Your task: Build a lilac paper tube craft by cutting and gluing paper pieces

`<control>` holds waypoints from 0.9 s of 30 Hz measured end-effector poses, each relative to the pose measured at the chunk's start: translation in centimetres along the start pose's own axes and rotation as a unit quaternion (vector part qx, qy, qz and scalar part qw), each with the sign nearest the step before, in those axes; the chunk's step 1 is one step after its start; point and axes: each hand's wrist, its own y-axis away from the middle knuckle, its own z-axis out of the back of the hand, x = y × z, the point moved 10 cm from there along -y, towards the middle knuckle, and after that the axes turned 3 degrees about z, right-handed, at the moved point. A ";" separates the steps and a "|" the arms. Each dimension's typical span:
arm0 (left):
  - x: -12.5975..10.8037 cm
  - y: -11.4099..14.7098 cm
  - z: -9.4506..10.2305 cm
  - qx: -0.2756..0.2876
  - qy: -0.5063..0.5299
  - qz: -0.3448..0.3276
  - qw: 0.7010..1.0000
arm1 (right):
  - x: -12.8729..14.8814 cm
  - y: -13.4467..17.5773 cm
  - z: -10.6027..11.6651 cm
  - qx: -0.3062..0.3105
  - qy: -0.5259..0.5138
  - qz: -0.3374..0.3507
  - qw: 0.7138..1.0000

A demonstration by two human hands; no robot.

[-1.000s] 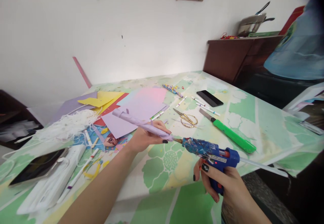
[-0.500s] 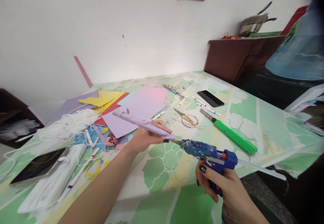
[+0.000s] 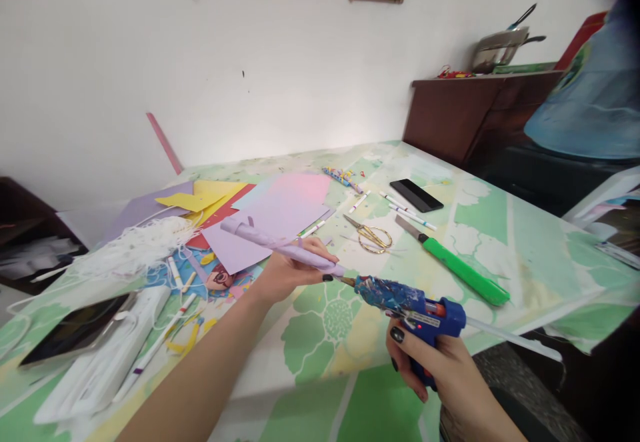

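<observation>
My left hand [image 3: 295, 270] grips a rolled tube of lilac paper [image 3: 260, 237] near its right end, fingers closed around it. A small curled strip stands up at the tube's far left end. In my right hand [image 3: 425, 355] is a blue hot glue gun [image 3: 400, 299], its barrel smeared with dried glue and a red light lit on the body. The gun's metal nozzle is at the tube's right end; whether they touch I cannot tell. A clear glue stick [image 3: 515, 339] sticks out behind the gun.
Gold-handled scissors [image 3: 373, 237], a green utility knife [image 3: 465, 269], white markers [image 3: 410, 212] and a black phone [image 3: 416, 194] lie beyond my hands. Coloured paper sheets [image 3: 240, 242], tangled white string [image 3: 140, 245], a power strip [image 3: 100, 362] and another phone [image 3: 75, 329] are on the left.
The glue gun and my right hand have shifted very slightly left. The lilac tube and my left hand have stayed almost still.
</observation>
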 end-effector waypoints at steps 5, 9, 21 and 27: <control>-0.5 0.0 -0.1 0.009 -0.046 -0.019 0.999 | -0.1 0.0 0.0 0.005 0.023 0.003 1.000; -0.3 0.0 0.0 0.014 -0.064 -0.023 0.998 | -0.2 -0.1 -0.1 0.020 0.042 0.013 0.999; -0.5 -0.1 0.2 0.009 -0.071 -0.047 0.996 | -0.3 0.0 -0.2 0.025 0.056 0.001 0.998; -0.6 -0.1 0.2 0.011 -0.068 -0.053 0.996 | -0.5 -0.1 -0.2 0.034 0.066 -0.001 0.997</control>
